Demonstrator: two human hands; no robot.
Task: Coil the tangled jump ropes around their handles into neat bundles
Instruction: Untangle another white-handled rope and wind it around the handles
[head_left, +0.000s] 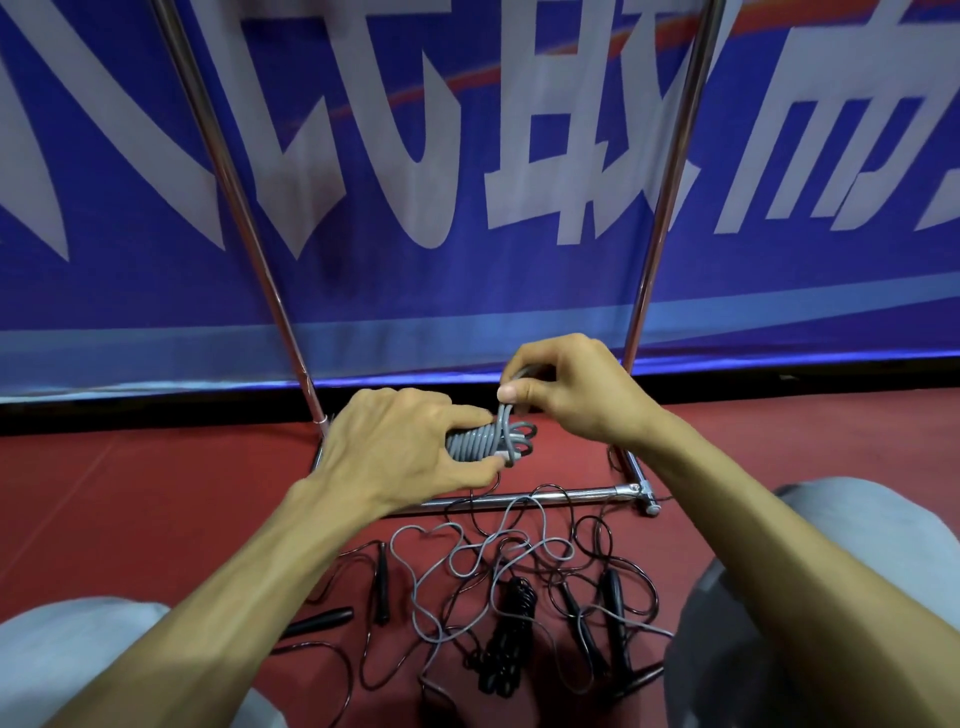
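A grey jump rope bundle (480, 442) is held up above the red floor, its cord wound in tight turns round the handles. My left hand (400, 447) grips the bundle's left end. My right hand (558, 387) pinches the loose grey cord just above the bundle's right end, where small loops stick out. Below on the floor lies a tangle: a loose grey rope (467, 566), thin black ropes with black handles (613, 597), and a coiled black bundle (511, 639).
A chrome frame (545, 499) stands on the red floor (130, 493) just beyond the tangle, with two slanted poles rising in front of a blue banner (467, 156). My knees in grey trousers (779, 597) flank the ropes. A black handle (317, 621) lies at the left.
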